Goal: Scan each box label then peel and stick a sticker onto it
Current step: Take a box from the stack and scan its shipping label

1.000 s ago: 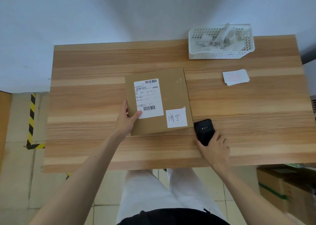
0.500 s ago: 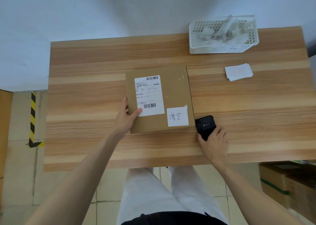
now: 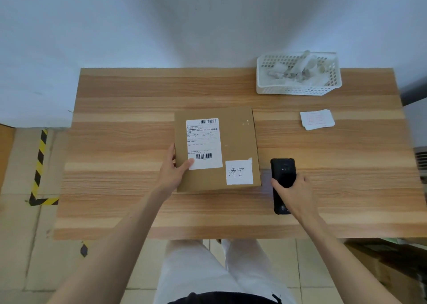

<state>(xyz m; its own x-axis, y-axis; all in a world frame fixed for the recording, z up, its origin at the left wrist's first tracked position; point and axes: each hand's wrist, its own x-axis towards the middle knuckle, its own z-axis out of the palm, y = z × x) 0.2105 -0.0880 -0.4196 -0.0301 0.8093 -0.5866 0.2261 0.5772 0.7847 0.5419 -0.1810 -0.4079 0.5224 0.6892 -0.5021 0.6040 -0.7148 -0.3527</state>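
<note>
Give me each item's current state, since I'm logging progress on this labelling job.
box: closed, flat on table, shipping label up.
handwritten sticker: stuck on box.
scanner: gripped by right hand.
left hand: holds box edge.
sticker stack: untouched.
basket: holds crumpled backings.

Wooden table (image 3: 129, 141) in front of me, banded light and tan grain. Flat cardboard box (image 3: 235, 141) lies at its middle, printed shipping label (image 3: 204, 143) and a small handwritten sticker (image 3: 239, 172) on top. Black handheld scanner (image 3: 283, 176) just right of the box, near edge. White plastic basket (image 3: 298, 88) at far right, holding crumpled backing scraps. Small stack of stickers (image 3: 317, 119) nearer than the basket, well apart from the box.
</note>
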